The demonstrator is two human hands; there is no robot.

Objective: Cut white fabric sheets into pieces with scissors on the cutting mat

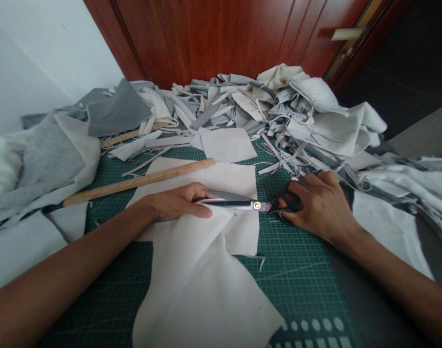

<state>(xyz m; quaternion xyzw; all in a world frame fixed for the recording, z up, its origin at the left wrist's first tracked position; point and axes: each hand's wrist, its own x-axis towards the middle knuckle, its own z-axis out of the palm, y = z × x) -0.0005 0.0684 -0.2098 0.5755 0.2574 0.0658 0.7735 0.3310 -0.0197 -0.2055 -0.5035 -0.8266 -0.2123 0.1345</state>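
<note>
A pair of scissors (257, 205) with black handles lies across the top edge of an off-white piece of fabric (199, 275). My right hand (320, 208) is closed around the handles, fingers through the loops. The blades point left, and their tips reach my left hand (184, 200). That hand pinches the fabric's upper edge between thumb and fingers. Under it, another pale fabric piece (238, 181) rests flat on a green gridded cutting mat (300, 275). Whether the blades are cutting through the cloth I cannot tell.
A wooden ruler (141, 182) slants over the flat fabric beyond my left hand. Grey and white fabric scraps (221, 104) are heaped along the back, with larger folded cloth (54, 150) at left and more cloth (340, 121) at right. Behind stands a reddish-brown wooden door (213, 38).
</note>
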